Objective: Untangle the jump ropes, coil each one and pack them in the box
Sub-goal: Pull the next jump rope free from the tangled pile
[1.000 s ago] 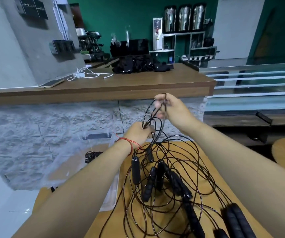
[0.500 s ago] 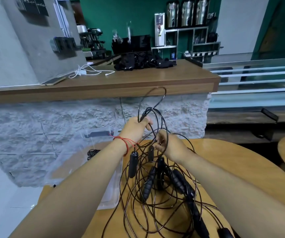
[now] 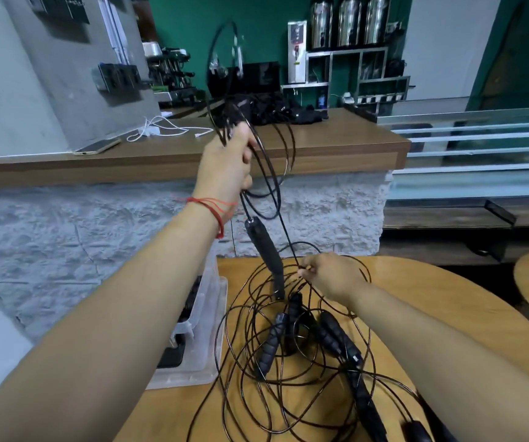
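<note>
The left hand (image 3: 228, 161), high at 11 o'clock, grips loops of thin black rope cord (image 3: 268, 157). A black foam handle (image 3: 264, 250) dangles beneath, so it seems to be lifting one rope clear. The right hand (image 3: 330, 275) pinches a strand over the tangled black jump ropes (image 3: 269, 346) on the round wooden surface (image 3: 432, 298). The clear plastic box (image 3: 205, 330) sits at 9 o'clock.

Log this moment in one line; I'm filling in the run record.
step: untangling | left hand: holds rope loops high, handle dangling | right hand: pinches strand above tangle | box: left of tangle
</note>
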